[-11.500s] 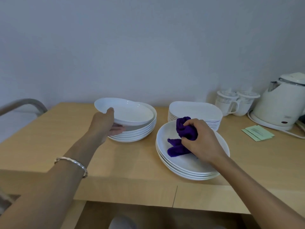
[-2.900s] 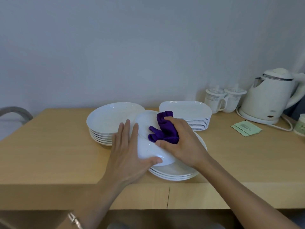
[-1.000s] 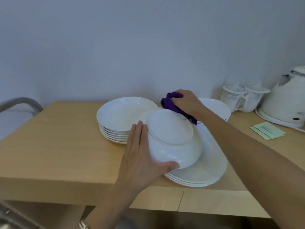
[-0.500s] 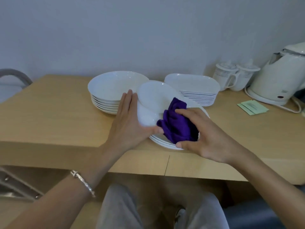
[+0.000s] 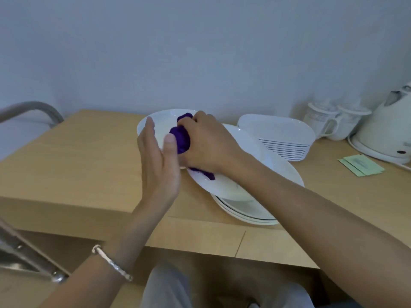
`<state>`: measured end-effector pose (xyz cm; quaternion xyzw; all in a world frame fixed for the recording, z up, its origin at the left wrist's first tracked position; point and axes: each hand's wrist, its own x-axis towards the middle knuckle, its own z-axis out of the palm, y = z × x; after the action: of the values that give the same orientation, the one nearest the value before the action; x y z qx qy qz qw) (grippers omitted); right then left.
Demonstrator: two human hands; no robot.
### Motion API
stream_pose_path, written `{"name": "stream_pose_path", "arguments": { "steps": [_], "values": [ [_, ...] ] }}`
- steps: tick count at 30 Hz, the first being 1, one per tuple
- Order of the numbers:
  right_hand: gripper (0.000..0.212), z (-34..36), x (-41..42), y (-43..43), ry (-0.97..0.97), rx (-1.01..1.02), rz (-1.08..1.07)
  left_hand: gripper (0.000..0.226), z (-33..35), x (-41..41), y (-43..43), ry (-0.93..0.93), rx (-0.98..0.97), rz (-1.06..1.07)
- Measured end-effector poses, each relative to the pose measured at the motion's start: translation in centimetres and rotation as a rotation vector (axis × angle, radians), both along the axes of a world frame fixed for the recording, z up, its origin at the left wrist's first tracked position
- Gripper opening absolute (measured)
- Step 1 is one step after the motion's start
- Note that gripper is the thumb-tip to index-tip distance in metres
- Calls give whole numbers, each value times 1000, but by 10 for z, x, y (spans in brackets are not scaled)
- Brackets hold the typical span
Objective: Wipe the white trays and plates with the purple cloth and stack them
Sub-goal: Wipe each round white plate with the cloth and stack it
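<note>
Knees [image 5: 166, 285] in grey trousers show at the bottom edge, cut off by the frame. One silver bracelet [image 5: 113, 263] circles the left wrist.

Above the light wooden table [image 5: 89, 152] two hands meet. The left hand [image 5: 159, 161] stands on edge with its fingers straight and together and its thumb up beside the purple cloth [image 5: 181, 138]. The right hand [image 5: 206, 145] has its fingers curled tight round that single cloth, whose loose end trails onto the near plate stack [image 5: 255, 152]. The top plate there sits tilted over at least three more rims, and the right forearm covers part of them.

A white edge peeks out under the hands. I cannot tell if it is a separate dish or part of the bowl stack [image 5: 155, 116] behind, whose count is hidden.

Farther right is one tray stack [image 5: 275, 130], with some eight or nine edges too fine to count surely. Two green sachets [image 5: 360, 166] lie beside it. Behind them stand two lidded mugs [image 5: 320, 121] and one white kettle [image 5: 387, 130], cut off at the right.

A metal chair frame [image 5: 33, 110] curves in at the left, and a plain pale wall [image 5: 200, 52] closes the back.
</note>
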<state>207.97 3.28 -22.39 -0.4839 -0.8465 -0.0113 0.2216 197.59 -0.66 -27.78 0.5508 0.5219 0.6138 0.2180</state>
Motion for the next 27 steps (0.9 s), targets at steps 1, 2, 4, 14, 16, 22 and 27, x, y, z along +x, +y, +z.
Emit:
{"name": "stream_pose_path", "arguments": {
  "steps": [1,2,4,14,16,22,27],
  "values": [
    [54,4,-2,11,2,-36,-7,71,-1,1,0,101,62,24],
    [53,9,-3,21,0,-61,-17,72,-3,3,1,196,123,21],
    [51,17,-1,42,11,-99,-45,75,-6,10,4,360,167,-29],
    [45,9,92,54,428,-223,-284,86,-9,18,19,781,-133,-154],
    [39,-1,115,35,456,-264,-313,85,-10,19,19,797,-124,-146],
    [32,-15,102,-21,424,-206,-91,78,-20,21,23,794,4,-82],
    [37,-23,58,9,397,-127,49,61,-24,17,29,743,64,-151]
  ]
}}
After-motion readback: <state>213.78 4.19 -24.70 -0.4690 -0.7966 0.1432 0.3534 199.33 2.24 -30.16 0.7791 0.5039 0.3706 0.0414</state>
